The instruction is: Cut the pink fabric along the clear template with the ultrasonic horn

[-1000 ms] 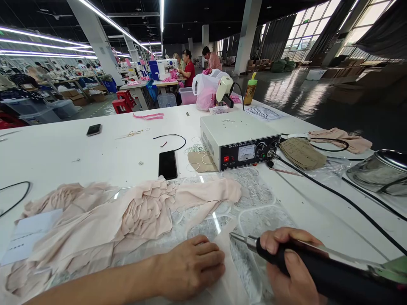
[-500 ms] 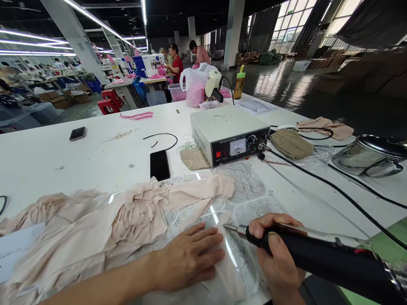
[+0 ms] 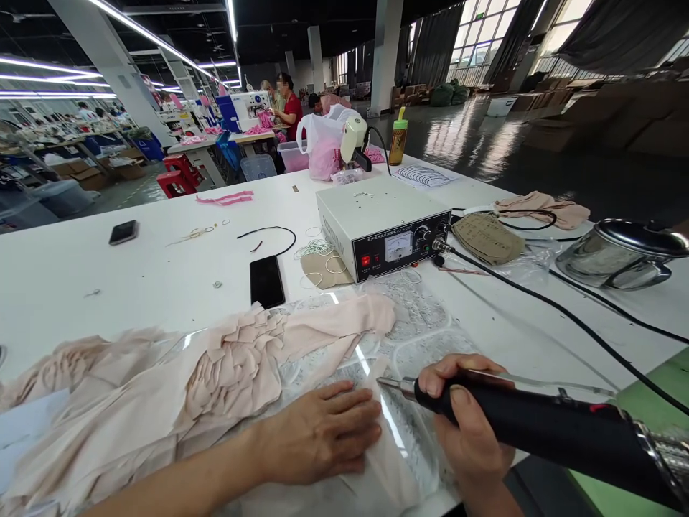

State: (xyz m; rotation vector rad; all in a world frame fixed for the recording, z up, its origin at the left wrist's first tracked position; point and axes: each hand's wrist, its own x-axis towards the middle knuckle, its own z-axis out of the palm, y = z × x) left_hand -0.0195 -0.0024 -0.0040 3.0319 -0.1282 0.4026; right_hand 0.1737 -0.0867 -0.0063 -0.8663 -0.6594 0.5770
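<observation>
My left hand (image 3: 323, 434) lies flat, fingers stretched out, on a strip of thin pale pink fabric (image 3: 390, 459) over a clear sheet. Wrapped round the black handle of an ultrasonic cutter (image 3: 517, 416) are the fingers of my right hand (image 3: 468, 416). The cutter's metal tip points left and meets or nearly meets the strip's edge, just beyond my left fingertips; exact contact is hard to tell. Left of my hands, a heap of pale pink fabric (image 3: 129, 402) with ruffled layers (image 3: 231, 366) spreads over the table.
A control box (image 3: 387, 222) with a dial and a lit red switch stands ahead, a black cable (image 3: 538, 305) running from it. Around it are a dark phone (image 3: 268, 281), a brown card (image 3: 326, 269), a glass pot (image 3: 619, 255) and a drink bottle (image 3: 398, 140). People sit at sewing machines beyond.
The camera view has shifted slightly. My hands and the cutter stay almost in place against the fabric. In the background, a person in pink has bent lower.
</observation>
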